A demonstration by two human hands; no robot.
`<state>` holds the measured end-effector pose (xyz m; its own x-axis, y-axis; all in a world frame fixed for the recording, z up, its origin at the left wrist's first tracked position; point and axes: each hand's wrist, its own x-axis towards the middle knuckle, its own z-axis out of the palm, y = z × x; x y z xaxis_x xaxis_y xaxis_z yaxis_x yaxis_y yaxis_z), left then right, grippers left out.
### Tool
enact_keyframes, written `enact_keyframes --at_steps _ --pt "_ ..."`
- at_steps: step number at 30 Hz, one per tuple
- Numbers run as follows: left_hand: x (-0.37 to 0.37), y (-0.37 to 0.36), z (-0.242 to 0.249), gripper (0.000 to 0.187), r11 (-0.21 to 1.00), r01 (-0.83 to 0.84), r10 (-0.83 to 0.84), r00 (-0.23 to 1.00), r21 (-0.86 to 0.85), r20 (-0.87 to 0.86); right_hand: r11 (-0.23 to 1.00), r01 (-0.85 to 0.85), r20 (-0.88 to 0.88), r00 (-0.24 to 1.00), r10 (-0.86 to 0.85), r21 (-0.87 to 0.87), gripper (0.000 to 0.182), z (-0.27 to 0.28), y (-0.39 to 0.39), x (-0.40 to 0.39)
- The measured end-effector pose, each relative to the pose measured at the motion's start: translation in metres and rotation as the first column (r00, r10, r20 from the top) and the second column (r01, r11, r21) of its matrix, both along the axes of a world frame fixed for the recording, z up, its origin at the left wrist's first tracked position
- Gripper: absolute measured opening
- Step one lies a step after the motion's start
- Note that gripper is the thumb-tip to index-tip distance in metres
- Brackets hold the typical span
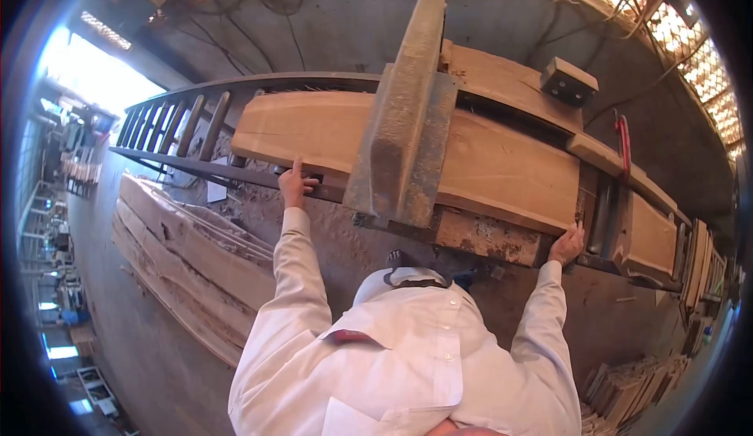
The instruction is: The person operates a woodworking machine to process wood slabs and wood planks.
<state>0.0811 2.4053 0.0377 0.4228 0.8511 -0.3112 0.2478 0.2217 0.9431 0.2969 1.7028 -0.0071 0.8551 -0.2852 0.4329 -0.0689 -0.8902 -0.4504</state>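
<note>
A wide wooden plank point(506, 169) lies on the bed of a woodworking machine and passes beneath its dusty metal housing point(404, 122). My left hand point(292, 187) is at the plank's near edge, left of the housing. One digit points up against the wood and the other fingers stretch to the right, apart. At the near right corner of the plank is my right hand point(568, 245), its fingers closed around the edge. The plank's middle is hidden by the housing.
A roller conveyor point(212, 126) extends left. Rough slabs point(188, 256) lie on the floor at left. Another board point(651, 236) rests on the right-hand rollers, near a red-handled clamp point(623, 146). A control box point(569, 81) sits behind the plank. Stacked wood point(635, 385) stands lower right.
</note>
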Motion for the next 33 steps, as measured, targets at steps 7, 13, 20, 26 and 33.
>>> enact_keyframes --at_steps 7,13,20,26,33 --pt "0.007 -0.002 -0.007 0.064 0.999 0.028 -0.027 0.999 0.028 -0.045 1.0 0.025 -0.123 0.992 -0.027 -0.016 0.053 -0.005 -0.011 0.003" --pt "0.007 -0.002 -0.005 0.062 1.0 0.016 -0.017 1.0 -0.005 -0.017 0.999 0.043 -0.149 0.988 -0.044 -0.01 0.052 -0.002 -0.002 0.002" --pt "0.006 -0.001 -0.001 0.057 0.999 -0.012 0.012 1.0 -0.035 -0.004 0.998 0.052 -0.116 0.992 -0.048 0.025 0.05 0.006 0.005 -0.003" --pt "0.004 -0.004 0.009 0.056 0.999 0.039 -0.04 0.999 -0.031 -0.03 0.997 0.071 -0.059 0.996 -0.068 0.036 0.052 -0.002 0.004 0.001" --pt "0.008 -0.006 0.015 0.057 0.996 0.083 -0.079 0.992 0.036 -0.101 0.993 0.06 -0.075 0.996 -0.052 0.103 0.056 0.011 0.012 -0.003"
